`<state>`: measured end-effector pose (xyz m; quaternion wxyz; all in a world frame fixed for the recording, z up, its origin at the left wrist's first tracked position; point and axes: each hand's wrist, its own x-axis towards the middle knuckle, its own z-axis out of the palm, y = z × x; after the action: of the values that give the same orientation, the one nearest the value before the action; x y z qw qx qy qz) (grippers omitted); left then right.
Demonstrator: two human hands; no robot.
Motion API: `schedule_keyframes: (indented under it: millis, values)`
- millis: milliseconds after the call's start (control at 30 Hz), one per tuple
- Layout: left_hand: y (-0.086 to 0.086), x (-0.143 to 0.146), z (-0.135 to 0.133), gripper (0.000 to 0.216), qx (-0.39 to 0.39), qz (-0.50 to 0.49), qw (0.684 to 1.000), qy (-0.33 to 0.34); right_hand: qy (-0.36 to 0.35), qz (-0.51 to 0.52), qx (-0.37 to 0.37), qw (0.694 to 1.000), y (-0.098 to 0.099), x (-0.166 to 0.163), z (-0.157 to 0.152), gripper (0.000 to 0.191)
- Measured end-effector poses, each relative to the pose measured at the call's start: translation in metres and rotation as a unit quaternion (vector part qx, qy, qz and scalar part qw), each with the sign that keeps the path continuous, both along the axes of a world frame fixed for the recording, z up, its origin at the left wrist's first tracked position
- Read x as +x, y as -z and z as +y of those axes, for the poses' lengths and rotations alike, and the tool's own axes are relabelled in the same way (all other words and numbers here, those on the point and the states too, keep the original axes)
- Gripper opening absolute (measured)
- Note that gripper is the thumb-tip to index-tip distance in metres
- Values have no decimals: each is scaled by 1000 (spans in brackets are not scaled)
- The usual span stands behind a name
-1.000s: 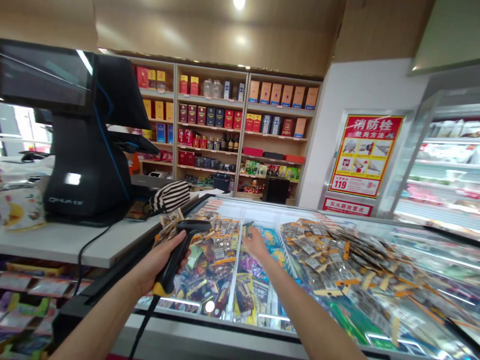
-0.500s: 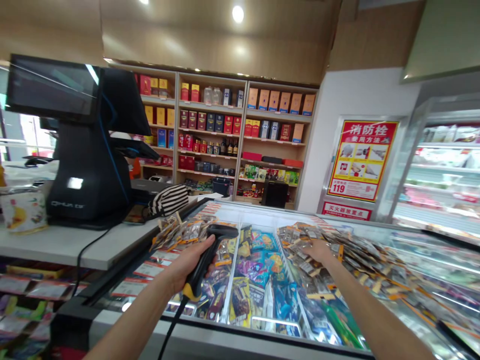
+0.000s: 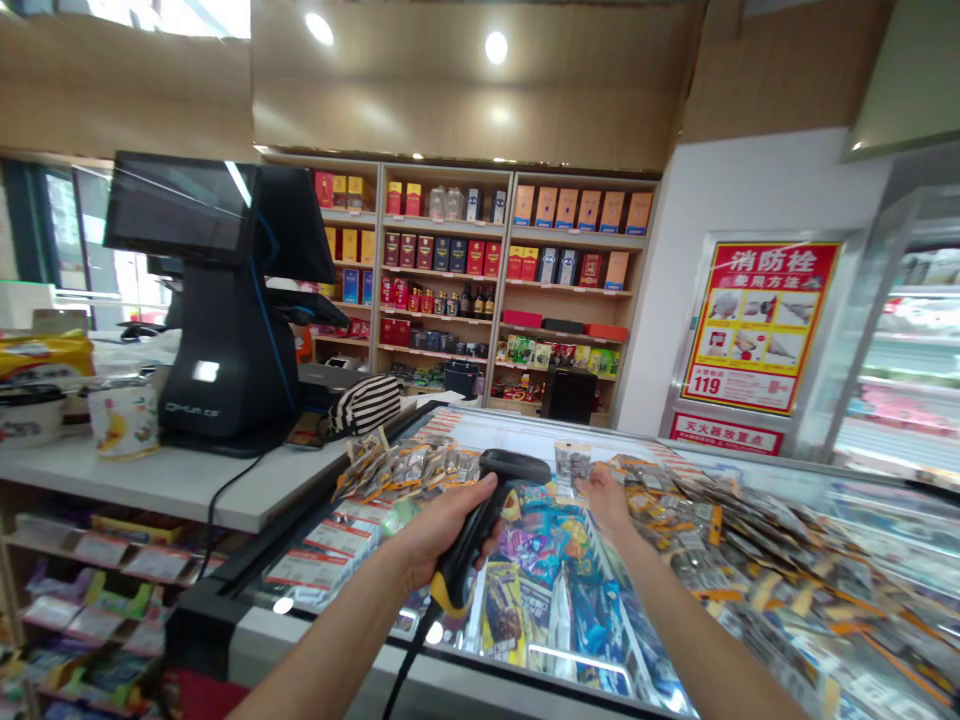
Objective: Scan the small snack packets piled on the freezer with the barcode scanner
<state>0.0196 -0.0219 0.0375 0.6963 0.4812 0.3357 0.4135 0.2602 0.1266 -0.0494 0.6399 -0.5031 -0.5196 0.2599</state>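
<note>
My left hand (image 3: 439, 528) is wrapped round the grip of a black barcode scanner (image 3: 487, 510) with a yellow band and a cable trailing down. The scanner's head points right, over the glass lid of a chest freezer (image 3: 360, 640). My right hand (image 3: 604, 498) reaches forward and holds up a small snack packet (image 3: 572, 464) in front of the scanner's head. Just right of that hand, many similar packets (image 3: 742, 560) lie piled on the freezer lid. A smaller pile of packets (image 3: 409, 465) lies to the left, beyond the scanner.
A black checkout terminal (image 3: 225, 300) with a screen stands on the white counter (image 3: 172, 480) at left, beside a striped pouch (image 3: 367, 402) and a paper cup (image 3: 122, 418). Wooden shelves (image 3: 495, 270) of boxed goods line the back wall. A red poster (image 3: 757, 320) and a refrigerated case (image 3: 900, 350) are at right.
My right hand went from the freezer's middle to the packet pile, then lifted one packet up in front of the scanner. The left hand moved the scanner rightward. The camera turned left.
</note>
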Motion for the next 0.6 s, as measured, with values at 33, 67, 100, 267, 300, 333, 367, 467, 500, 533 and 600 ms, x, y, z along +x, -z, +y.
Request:
schedule_keyframes:
  millis: [33, 67, 100, 267, 300, 333, 367, 467, 500, 533, 600]
  values:
    - [0, 0, 0, 38, 0, -1, 1000, -4, 1, 3, 1, 1000, 2, -2, 1, 19]
    - [0, 0, 0, 38, 0, -1, 1000, -9, 1, 7, 2, 1000, 4, -3, 2, 19]
    - [0, 0, 1, 38, 0, -2, 1000, -13, 1, 10, 4, 1000, 6, -4, 3, 18]
    - [-1, -1, 3, 38, 9, -19, 1000, -2, 3, 19, 11, 1000, 13, -2, 7, 18]
    - [-1, 0, 4, 38, 9, -19, 1000, 2, 2, 18, 10, 1000, 14, -1, 7, 18]
    - [-2, 0, 4, 37, 9, -19, 1000, 4, 1, 17, 8, 1000, 14, -1, 8, 18]
    - [-3, 1, 3, 36, 9, -19, 1000, 7, 1, 15, 6, 1000, 15, 0, 8, 18]
    - [-5, 2, 2, 35, 14, -18, 1000, 3, 3, 8, 2, 1000, 16, 1, 7, 19]
    - [-6, 2, 2, 35, 13, -19, 1000, -2, 4, 7, 1, 1000, 16, 1, 7, 19]
    - [-6, 1, 2, 36, 11, -19, 1000, -5, 6, 5, 1, 1000, 16, 2, 7, 20]
    - [-7, -1, 1, 37, 3, -23, 1000, -4, 10, 4, 0, 1000, 17, 3, 6, 20]
